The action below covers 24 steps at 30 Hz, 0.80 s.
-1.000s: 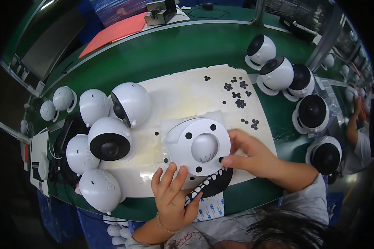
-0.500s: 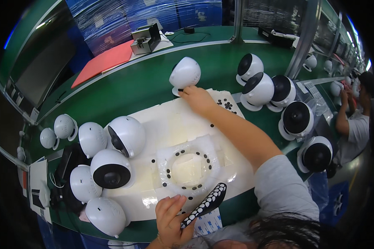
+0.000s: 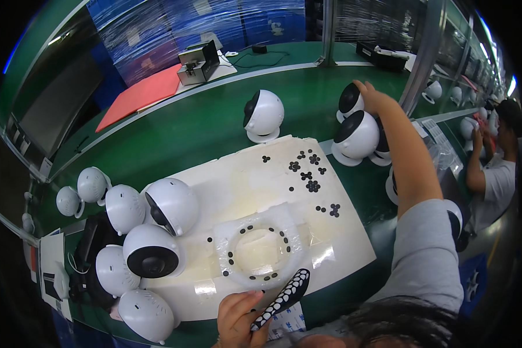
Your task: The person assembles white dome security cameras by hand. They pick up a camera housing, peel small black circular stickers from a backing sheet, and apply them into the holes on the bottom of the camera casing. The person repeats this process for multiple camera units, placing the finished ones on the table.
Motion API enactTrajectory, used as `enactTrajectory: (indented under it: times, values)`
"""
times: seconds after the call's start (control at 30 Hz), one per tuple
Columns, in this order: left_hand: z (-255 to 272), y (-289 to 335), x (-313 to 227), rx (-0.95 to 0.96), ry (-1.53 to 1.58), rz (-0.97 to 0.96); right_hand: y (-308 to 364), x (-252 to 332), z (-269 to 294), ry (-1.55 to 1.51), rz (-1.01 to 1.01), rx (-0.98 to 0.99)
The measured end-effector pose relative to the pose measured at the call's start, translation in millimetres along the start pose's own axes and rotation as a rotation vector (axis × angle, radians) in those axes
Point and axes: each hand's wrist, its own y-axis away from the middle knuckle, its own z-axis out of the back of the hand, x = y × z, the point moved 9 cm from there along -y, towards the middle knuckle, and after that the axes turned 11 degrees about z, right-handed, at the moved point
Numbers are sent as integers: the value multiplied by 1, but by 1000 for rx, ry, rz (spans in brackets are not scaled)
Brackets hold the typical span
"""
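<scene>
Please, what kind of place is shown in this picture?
Probably a factory assembly line. Many identical white dome cameras stand along a long green workbench, small black pads lie on a white mat, and another worker sits further along.

A red mat [image 3: 139, 95] and a small grey machine [image 3: 198, 62] lie far back on the green bench [image 3: 191, 133] — a co-worker [image 3: 496, 162] stands at right.

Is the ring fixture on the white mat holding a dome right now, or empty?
Empty. The ring fixture shows only its circle of black dots around a bare middle; the nearest white dome sits beside it.
</scene>
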Motion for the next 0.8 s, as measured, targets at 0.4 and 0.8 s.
enactTrajectory:
  times: [0.4, 0.8]
  values:
    - [9, -6, 1, 30, -9, -115, 86, 111, 155, -643, 313, -933]
    - [-10, 14, -17, 372, 120, -362, 235, 309, 58, -904, 1199, 165]
